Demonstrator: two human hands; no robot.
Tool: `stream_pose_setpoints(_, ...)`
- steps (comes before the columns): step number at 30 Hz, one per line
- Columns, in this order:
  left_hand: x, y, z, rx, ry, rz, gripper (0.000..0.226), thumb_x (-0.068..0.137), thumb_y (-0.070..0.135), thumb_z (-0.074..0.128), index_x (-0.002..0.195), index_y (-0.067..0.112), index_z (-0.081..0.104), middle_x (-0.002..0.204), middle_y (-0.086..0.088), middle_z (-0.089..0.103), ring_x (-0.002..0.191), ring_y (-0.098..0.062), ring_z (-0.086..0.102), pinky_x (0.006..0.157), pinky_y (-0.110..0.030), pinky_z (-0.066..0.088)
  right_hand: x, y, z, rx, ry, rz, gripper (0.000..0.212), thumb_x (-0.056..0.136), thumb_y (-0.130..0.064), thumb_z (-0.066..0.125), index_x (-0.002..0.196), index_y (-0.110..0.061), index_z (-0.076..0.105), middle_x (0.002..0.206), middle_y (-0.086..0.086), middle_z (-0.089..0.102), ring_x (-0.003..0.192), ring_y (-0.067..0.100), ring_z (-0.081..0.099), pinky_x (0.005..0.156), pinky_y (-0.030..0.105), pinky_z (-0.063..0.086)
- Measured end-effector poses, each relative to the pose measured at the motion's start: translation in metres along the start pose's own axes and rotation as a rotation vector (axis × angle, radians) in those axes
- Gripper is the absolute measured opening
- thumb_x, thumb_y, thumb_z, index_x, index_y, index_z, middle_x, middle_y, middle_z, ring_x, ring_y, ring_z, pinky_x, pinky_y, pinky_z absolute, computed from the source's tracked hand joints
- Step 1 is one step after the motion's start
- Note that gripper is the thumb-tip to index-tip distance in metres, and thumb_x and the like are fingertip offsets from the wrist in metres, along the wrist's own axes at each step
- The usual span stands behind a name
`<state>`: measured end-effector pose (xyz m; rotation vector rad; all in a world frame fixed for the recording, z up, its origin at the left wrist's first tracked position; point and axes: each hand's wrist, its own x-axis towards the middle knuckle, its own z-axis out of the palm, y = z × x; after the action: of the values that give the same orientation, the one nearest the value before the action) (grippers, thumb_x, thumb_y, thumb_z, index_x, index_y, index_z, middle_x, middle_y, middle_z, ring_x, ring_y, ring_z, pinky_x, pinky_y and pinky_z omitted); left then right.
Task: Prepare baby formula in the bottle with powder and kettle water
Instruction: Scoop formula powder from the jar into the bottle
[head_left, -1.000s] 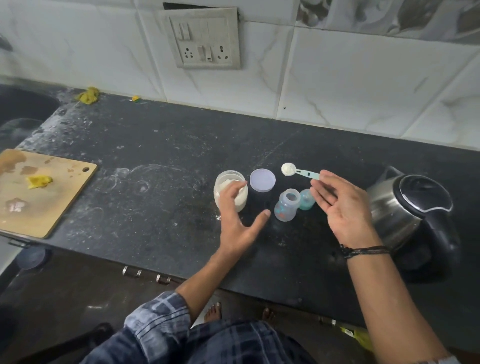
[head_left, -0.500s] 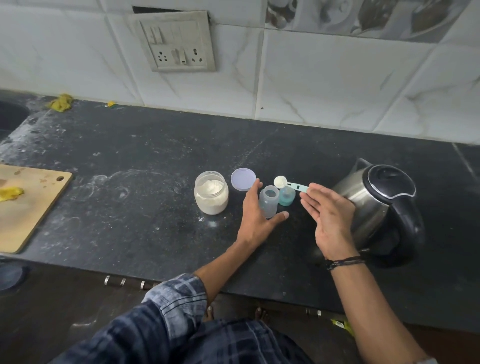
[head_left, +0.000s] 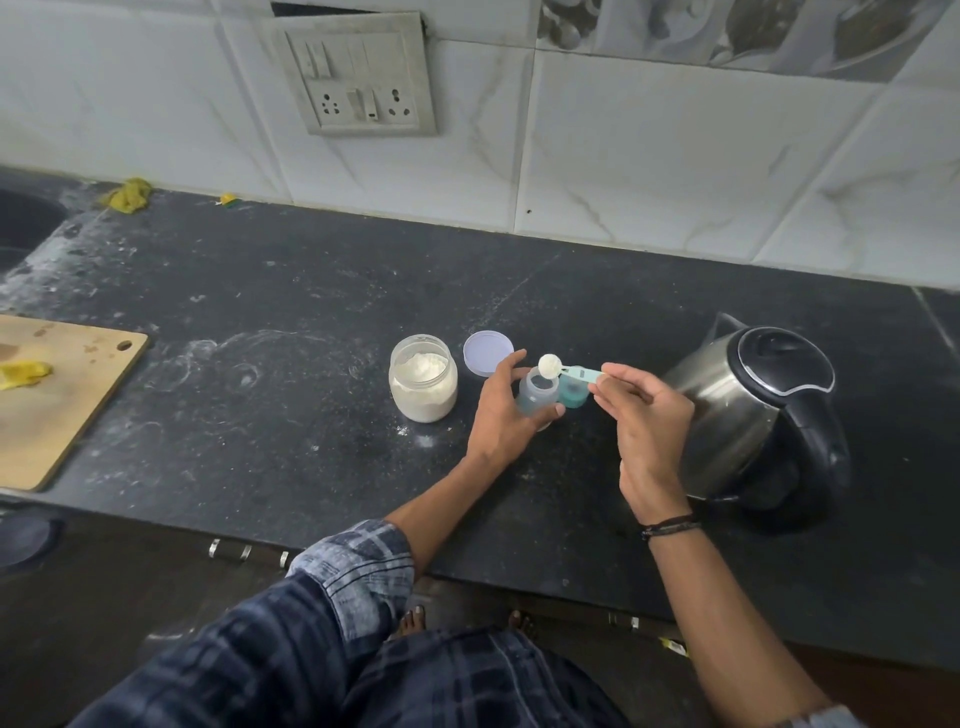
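Observation:
A small clear baby bottle (head_left: 536, 396) stands open on the dark counter, and my left hand (head_left: 501, 415) grips it from the left, thumb across its front. My right hand (head_left: 641, 415) pinches the handle of a teal scoop (head_left: 571, 371) heaped with white powder, its bowl just above the bottle's mouth. A teal bottle cap (head_left: 573, 394) sits right behind the bottle. An open jar of white powder (head_left: 423, 379) stands to the left, its lilac lid (head_left: 487, 353) lying beside it. The steel kettle (head_left: 748, 410) with a black lid sits to the right.
A wooden cutting board (head_left: 57, 400) with a yellow scrap lies at the left edge. Spilled powder dusts the counter (head_left: 285, 415) near the jar. A switch and socket panel (head_left: 358, 78) is on the tiled wall. A yellow cloth (head_left: 127, 195) lies at the back left.
My left hand left the powder jar and took hold of the bottle. My right hand carried the filled scoop leftward until it hung over the bottle's mouth.

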<state>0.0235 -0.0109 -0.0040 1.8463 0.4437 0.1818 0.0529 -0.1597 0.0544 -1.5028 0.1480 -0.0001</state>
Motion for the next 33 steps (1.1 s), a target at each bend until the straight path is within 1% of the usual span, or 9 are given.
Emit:
stream_pose_setpoints(2,0.0,0.0,0.0,0.006,0.005,-0.008,0.089,0.078,0.02,0.088,0.152,0.019,0.038,0.12,0.023,0.057,0.119,-0.001,0.047,0.084,0.004,0.031,0.001,0.003,0.001,-0.062,0.012,-0.032,0.016,0.081,-0.006,0.079,0.092,-0.016,0.08,0.089,0.009,0.079,0.09,0.026,0.077,0.087,0.038,0.061)
stream_pose_setpoints(5,0.0,0.001,-0.001,0.01,0.002,-0.019,0.089,0.079,0.022,0.088,0.152,0.02,0.038,0.122,0.022,0.057,0.118,0.0,0.046,0.085,0.002,0.031,0.0,0.006,0.002,-0.132,0.012,-0.1,0.015,0.086,-0.002,0.077,0.098,-0.011,0.079,0.088,0.0,0.079,0.083,0.01,0.076,0.079,0.025,0.059)
stream_pose_setpoints(10,0.0,0.001,0.0,0.011,0.003,-0.016,0.09,0.078,0.024,0.088,0.152,0.021,0.038,0.122,0.024,0.056,0.117,0.001,0.046,0.089,-0.006,0.031,-0.006,0.008,0.002,-0.298,0.007,-0.364,0.016,0.091,-0.001,0.073,0.099,-0.014,0.077,0.095,-0.001,0.075,0.084,-0.001,0.072,0.078,0.014,0.056)
stream_pose_setpoints(12,0.0,0.0,0.0,0.012,0.005,-0.013,0.089,0.078,0.025,0.088,0.152,0.022,0.038,0.121,0.025,0.056,0.118,0.001,0.046,0.091,-0.007,0.031,-0.007,0.011,0.002,-0.393,-0.006,-0.523,0.013,0.092,-0.001,0.073,0.101,-0.009,0.078,0.095,-0.002,0.072,0.085,0.0,0.071,0.081,0.016,0.057)
stream_pose_setpoints(16,0.001,-0.001,0.0,0.018,0.004,-0.007,0.089,0.078,0.025,0.089,0.151,0.022,0.038,0.121,0.024,0.056,0.119,0.0,0.047,0.1,-0.02,0.033,-0.008,0.019,0.0,-0.593,-0.004,-0.81,0.011,0.091,0.002,0.074,0.101,0.001,0.078,0.095,0.007,0.074,0.084,0.012,0.068,0.081,0.012,0.052)
stream_pose_setpoints(19,0.001,0.0,-0.001,0.011,0.001,-0.004,0.088,0.078,0.026,0.088,0.151,0.02,0.039,0.12,0.023,0.056,0.118,0.0,0.048,0.099,-0.018,0.034,-0.01,0.024,-0.002,-0.717,-0.039,-0.959,0.013,0.091,0.003,0.073,0.104,0.001,0.077,0.095,0.009,0.073,0.082,0.018,0.068,0.076,0.019,0.053)
stream_pose_setpoints(24,0.0,0.001,-0.002,0.001,-0.01,0.004,0.086,0.08,0.027,0.087,0.152,0.02,0.039,0.118,0.023,0.055,0.115,0.001,0.048,0.089,-0.004,0.033,-0.01,0.033,-0.004,-0.817,-0.081,-1.112,0.014,0.096,0.0,0.07,0.108,0.0,0.077,0.093,0.008,0.072,0.078,0.021,0.069,0.071,0.031,0.061)
stream_pose_setpoints(28,0.0,0.0,-0.003,0.008,-0.012,0.021,0.086,0.079,0.029,0.087,0.151,0.02,0.04,0.12,0.021,0.057,0.118,-0.002,0.051,0.1,-0.02,0.037,-0.008,0.039,-0.006,-0.845,-0.076,-1.158,0.014,0.098,-0.001,0.067,0.108,-0.001,0.077,0.093,0.007,0.073,0.079,0.023,0.07,0.072,0.036,0.061)
stream_pose_setpoints(33,0.0,-0.002,-0.002,-0.005,-0.02,0.033,0.086,0.079,0.031,0.087,0.15,0.02,0.04,0.126,0.014,0.062,0.124,-0.011,0.055,0.108,-0.03,0.041,-0.007,0.042,-0.007,-0.848,-0.097,-1.235,0.012,0.097,0.0,0.068,0.105,0.001,0.078,0.094,0.011,0.074,0.082,0.026,0.072,0.076,0.04,0.063)
